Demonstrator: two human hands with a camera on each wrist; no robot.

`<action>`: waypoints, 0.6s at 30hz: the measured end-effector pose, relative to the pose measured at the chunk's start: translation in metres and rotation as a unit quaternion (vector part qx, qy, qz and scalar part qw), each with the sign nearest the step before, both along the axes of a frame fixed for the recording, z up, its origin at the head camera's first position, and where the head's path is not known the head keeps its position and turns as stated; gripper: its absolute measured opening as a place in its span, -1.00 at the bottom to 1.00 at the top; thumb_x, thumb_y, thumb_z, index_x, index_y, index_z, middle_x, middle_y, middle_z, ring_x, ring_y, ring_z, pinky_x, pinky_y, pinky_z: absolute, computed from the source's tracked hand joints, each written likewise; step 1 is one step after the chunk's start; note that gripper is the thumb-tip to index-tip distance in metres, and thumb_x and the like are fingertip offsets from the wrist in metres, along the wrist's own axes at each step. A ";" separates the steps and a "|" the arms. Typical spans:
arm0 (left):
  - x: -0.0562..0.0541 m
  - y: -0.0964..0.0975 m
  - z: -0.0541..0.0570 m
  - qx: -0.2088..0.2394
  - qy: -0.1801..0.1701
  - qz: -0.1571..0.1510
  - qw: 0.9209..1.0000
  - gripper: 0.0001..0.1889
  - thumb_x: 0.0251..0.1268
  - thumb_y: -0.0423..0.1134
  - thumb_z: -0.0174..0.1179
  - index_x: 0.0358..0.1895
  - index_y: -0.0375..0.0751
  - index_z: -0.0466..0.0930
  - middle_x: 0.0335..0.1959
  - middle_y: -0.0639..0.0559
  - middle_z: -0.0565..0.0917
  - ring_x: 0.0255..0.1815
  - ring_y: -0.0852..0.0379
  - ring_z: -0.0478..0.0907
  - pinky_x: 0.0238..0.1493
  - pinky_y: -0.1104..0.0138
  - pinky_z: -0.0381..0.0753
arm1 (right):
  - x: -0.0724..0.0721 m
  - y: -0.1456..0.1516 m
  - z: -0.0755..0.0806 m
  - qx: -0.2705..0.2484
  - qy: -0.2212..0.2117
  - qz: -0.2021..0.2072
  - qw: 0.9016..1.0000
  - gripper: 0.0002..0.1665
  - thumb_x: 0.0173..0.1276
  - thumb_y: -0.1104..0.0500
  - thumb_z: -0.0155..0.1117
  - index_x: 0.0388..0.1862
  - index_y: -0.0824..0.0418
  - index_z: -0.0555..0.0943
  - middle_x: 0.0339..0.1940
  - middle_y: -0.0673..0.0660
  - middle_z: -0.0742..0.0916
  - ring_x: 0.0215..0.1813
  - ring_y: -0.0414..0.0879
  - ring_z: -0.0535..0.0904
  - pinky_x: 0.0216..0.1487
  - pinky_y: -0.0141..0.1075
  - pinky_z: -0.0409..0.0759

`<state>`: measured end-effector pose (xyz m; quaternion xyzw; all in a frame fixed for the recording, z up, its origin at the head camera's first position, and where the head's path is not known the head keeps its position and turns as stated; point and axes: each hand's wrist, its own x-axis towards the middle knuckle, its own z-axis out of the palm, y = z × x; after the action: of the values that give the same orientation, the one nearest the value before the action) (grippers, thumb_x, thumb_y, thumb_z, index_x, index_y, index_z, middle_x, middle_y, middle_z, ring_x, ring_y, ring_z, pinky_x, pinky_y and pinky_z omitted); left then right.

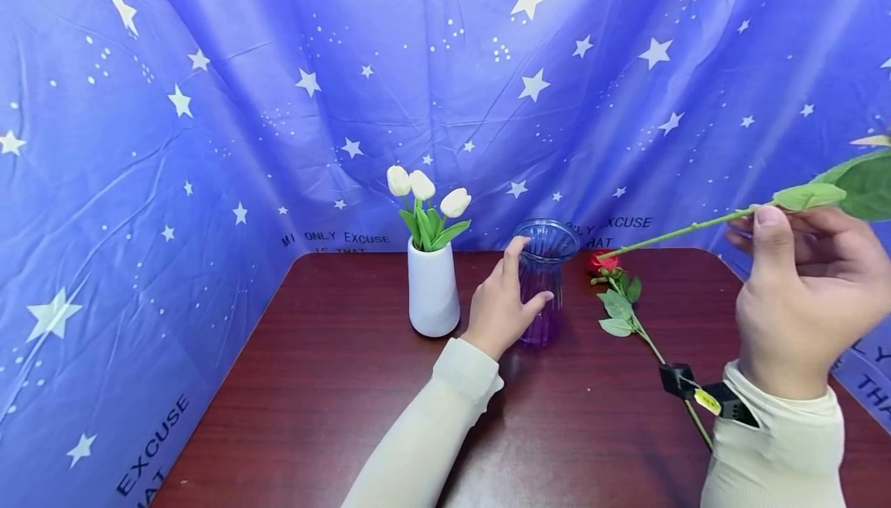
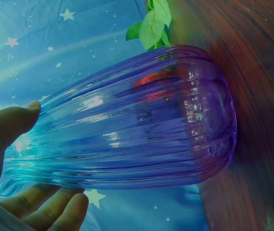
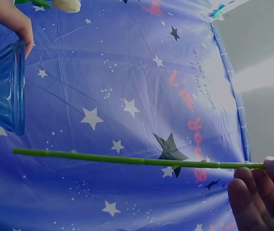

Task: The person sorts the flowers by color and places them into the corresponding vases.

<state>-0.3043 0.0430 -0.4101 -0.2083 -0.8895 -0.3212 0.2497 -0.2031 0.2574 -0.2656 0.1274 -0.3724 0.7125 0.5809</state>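
Note:
My left hand [image 1: 500, 303] holds a blue-purple ribbed glass vase [image 2: 127, 120] by its upper part, thumb on one side and fingers on the other. The vase stands upright on the table, with its flared rim [image 3: 19, 86] uncovered. Over at the right, my right hand [image 1: 807, 291] pinches the green stem [image 1: 685, 231] of a flower between thumb and fingers. That stem's bare end points left toward the vase and is apart from it. Most of its bloom lies beyond the right edge of the head view; a leaf [image 1: 810, 196] shows beside the fingers.
A white vase [image 1: 433, 291] holding white tulips [image 1: 421, 185] stands left of the glass vase. On the dark red wooden table [image 1: 334, 407], a red rose [image 1: 607, 263] lies to the right, its stem partly beneath my right wrist. Blue star-patterned cloth [image 1: 431, 90] hangs around the table.

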 end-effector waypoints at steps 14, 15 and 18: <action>0.000 0.001 0.001 -0.001 0.001 0.002 1.000 0.03 0.21 0.12 0.48 0.61 0.23 -0.06 0.31 0.02 0.62 -0.17 -0.03 0.76 -0.19 0.11 0.74 | 0.003 -0.012 0.004 0.006 0.021 0.007 1.000 -0.60 0.03 0.58 0.53 -0.31 0.86 0.51 -0.48 0.50 0.75 -0.46 0.14 0.78 -0.33 -0.17 0.76; 0.000 0.001 0.001 -0.002 0.001 0.003 1.000 0.03 0.21 0.12 0.48 0.61 0.24 -0.06 0.31 0.02 0.62 -0.17 -0.03 0.76 -0.18 0.11 0.74 | 0.003 -0.013 0.003 0.017 0.022 0.008 1.000 -0.61 0.04 0.59 0.51 -0.31 0.87 0.51 -0.48 0.50 0.75 -0.46 0.14 0.78 -0.32 -0.17 0.76; 0.000 0.001 0.000 -0.002 0.000 0.003 1.000 0.03 0.21 0.12 0.49 0.60 0.25 -0.06 0.30 0.02 0.62 -0.16 -0.03 0.76 -0.17 0.10 0.74 | 0.002 -0.017 0.002 0.034 0.024 0.019 0.999 -0.61 0.05 0.59 0.51 -0.31 0.90 0.51 -0.47 0.50 0.75 -0.45 0.13 0.79 -0.30 -0.17 0.77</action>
<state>-0.3043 0.0442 -0.4097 -0.2062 -0.8908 -0.3183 0.2503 -0.2011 0.2403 -0.2634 0.1715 -0.3797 0.7070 0.5715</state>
